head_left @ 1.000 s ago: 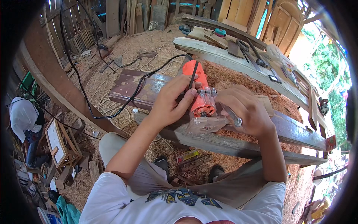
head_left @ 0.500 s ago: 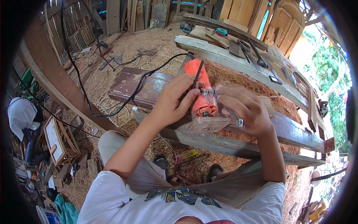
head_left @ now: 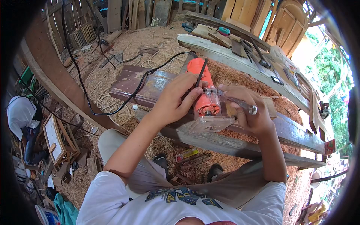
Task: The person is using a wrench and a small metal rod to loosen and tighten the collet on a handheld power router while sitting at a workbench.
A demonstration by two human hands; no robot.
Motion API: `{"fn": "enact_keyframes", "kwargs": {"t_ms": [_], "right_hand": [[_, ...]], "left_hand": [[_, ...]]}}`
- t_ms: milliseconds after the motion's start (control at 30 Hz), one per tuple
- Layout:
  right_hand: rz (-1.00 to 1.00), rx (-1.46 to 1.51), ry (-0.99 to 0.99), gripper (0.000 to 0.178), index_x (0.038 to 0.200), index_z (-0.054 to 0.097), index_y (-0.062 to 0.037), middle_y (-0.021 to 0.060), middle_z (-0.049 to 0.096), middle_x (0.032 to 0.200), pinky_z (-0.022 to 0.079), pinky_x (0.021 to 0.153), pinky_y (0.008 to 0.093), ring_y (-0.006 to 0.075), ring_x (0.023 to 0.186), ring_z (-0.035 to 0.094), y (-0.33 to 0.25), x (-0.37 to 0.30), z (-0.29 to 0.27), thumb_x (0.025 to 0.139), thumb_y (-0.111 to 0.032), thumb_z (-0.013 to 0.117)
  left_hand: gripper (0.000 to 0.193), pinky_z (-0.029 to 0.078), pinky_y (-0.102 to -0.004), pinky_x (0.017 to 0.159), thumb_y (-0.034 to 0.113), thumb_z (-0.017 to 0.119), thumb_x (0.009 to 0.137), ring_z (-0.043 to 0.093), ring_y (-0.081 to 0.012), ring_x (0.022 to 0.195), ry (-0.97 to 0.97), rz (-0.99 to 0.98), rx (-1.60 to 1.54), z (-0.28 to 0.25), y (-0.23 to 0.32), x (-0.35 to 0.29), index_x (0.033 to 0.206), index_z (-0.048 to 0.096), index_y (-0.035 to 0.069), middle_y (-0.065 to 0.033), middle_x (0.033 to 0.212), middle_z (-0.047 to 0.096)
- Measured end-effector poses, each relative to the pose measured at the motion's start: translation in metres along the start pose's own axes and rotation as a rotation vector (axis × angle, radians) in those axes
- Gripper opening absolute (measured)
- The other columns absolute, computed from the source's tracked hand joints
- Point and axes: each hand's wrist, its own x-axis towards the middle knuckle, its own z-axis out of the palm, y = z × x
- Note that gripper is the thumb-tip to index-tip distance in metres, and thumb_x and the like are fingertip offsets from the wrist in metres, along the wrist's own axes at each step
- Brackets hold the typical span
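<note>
Got one orange router (head_left: 208, 103) lying across one maroon board (head_left: 129, 80), its clear base (head_left: 213, 125) by the near edge; I'm reading this as adjusting its clamp (head_left: 211, 92). Left hand (head_left: 179, 98) grips one thin dark rod (head_left: 202, 71), right hand (head_left: 261, 117) one wrench (head_left: 248, 107). Next move probably wants the router steady, wrench seated square.

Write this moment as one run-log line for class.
left hand: holding dark bar; right hand: holding metal tool; orange power tool: between hands; wooden planks: beneath
</note>
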Motion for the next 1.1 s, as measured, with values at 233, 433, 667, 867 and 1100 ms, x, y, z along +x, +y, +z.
{"fn": "enact_keyframes", "kwargs": {"t_ms": [233,433,667,867,1100], "right_hand": [[0.018,0.149,0.099,0.037,0.123,0.058,-0.0049,0.0196,0.071,0.122,0.061,0.092,0.0467,0.0394,0.104,0.074,0.02,0.002,0.002,0.088,0.008,0.06],[0.032,0.001,0.059,0.014,0.104,0.063,0.0054,0.0208,0.073,0.113,0.061,0.089,0.0448,0.039,0.1,0.074,0.009,0.016,-0.005,0.094,0.01,0.056],[0.12,0.132,0.045,0.013,0.106,0.066,0.0042,0.0185,0.072,0.114,0.059,0.087,0.0435,0.038,0.099,0.073,0.005,0.015,-0.008,0.094,0.002,0.066],[0.127,0.149,0.118,0.022,0.118,0.065,0.0011,0.0185,0.073,0.114,0.061,0.089,0.0422,0.0366,0.104,0.075,0.007,-0.002,-0.001,0.096,-0.001,0.069],[0.035,0.051,0.034,0.039,0.128,0.061,-0.0022,0.0188,0.073,0.125,0.062,0.094,0.0441,0.0396,0.112,0.074,0.001,-0.001,-0.006,0.093,-0.007,0.075]], "left_hand": [[0.005,0.052,-0.0422,0.105,0.004,0.057,0.107,0.071,-0.0295,0.12,-0.006,-0.002,-0.009,0.003,0.002,0.001,0.107,0.058,0.0,-0.0157,0.109,0.069],[0.007,0.053,-0.0404,0.1,0.006,0.057,0.108,0.073,-0.0272,0.116,-0.004,-0.02,-0.024,0.002,0.003,-0.001,0.106,0.058,-0.001,-0.0146,0.107,0.066],[0.007,0.052,-0.0405,0.103,0.006,0.057,0.108,0.071,-0.0268,0.122,-0.001,-0.042,-0.057,0.002,0.002,0.001,0.105,0.058,0.0,-0.0153,0.11,0.068],[0.007,0.052,-0.0409,0.103,0.007,0.058,0.108,0.071,-0.0278,0.123,0.004,-0.025,-0.036,0.002,0.003,0.001,0.105,0.058,0.0,-0.0147,0.109,0.069],[0.008,0.052,-0.041,0.102,0.007,0.057,0.108,0.071,-0.0287,0.124,0.009,-0.019,-0.029,0.003,0.002,0.001,0.103,0.058,0.0,-0.0156,0.109,0.07]]}}
